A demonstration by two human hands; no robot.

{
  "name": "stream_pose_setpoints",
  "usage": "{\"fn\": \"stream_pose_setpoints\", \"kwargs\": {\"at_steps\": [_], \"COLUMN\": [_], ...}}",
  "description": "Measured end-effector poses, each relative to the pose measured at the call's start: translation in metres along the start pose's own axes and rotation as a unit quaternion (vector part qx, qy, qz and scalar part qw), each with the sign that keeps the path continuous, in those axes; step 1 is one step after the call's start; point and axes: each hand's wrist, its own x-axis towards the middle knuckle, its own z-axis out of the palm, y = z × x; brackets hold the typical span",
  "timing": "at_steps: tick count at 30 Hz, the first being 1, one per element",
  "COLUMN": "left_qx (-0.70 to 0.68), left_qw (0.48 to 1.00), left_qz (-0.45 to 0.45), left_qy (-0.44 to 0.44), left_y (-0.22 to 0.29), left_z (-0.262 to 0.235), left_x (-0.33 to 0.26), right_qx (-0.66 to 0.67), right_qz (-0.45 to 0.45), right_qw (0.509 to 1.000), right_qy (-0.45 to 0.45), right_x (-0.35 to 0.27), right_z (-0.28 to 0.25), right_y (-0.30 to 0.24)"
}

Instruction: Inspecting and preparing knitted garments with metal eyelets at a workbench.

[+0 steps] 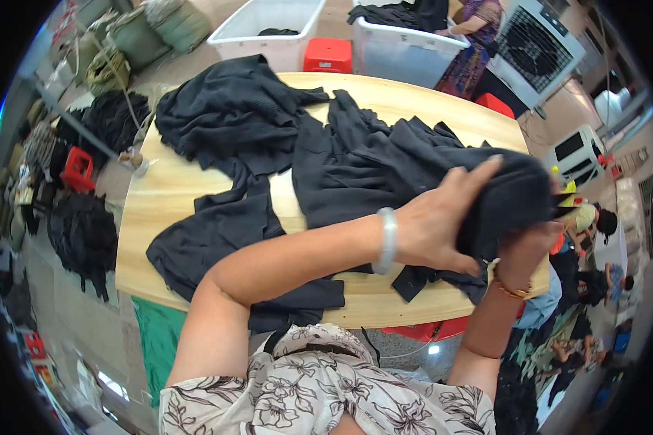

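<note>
A bunched black knit garment is raised over the right side of the wooden table. My left hand, with a pale bangle at the wrist, grips its left side, thumb below and fingers above. My right hand is closed on its lower right side; motion smears the fingers. Two dark pointed tips jut out just beyond the cloth near that hand; I cannot tell what they belong to. More black garments lie crumpled on the table: a large ribbed one, a middle one and a near one.
Beyond the table stand two white bins with dark cloth inside, a red stool and a person beside a large fan unit. Dark cloth heaps lie on the left floor, near another red stool. Several people sit far right.
</note>
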Motion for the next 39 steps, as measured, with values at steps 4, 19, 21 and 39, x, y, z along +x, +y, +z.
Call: {"fn": "stream_pose_setpoints", "kwargs": {"at_steps": [4, 19, 21, 39], "left_qx": [0.007, -0.557, -0.412, 0.427], "left_qw": [0.988, 0.812, 0.826, 0.572], "left_qz": [0.068, 0.071, 0.023, -0.68], "left_qy": [0.136, 0.161, 0.383, 0.167], "left_y": [0.045, 0.096, 0.087, -0.128], "left_z": [-0.006, -0.205, -0.224, -0.121], "left_x": [0.047, -0.113, -0.19, -0.475], "right_qx": [-0.556, -0.011, 0.16, -0.641], "right_qz": [-0.276, 0.643, 0.583, 0.155], "right_qw": [0.781, 0.76, 0.672, 0.748], "right_qy": [-0.065, -0.09, -0.428, -0.081], "right_x": [0.033, -0.138, -0.158, -0.2], "right_z": [0.027, 0.047, -0.022, -0.017], "right_y": [-0.075, 0.084, 0.164, 0.265]}}
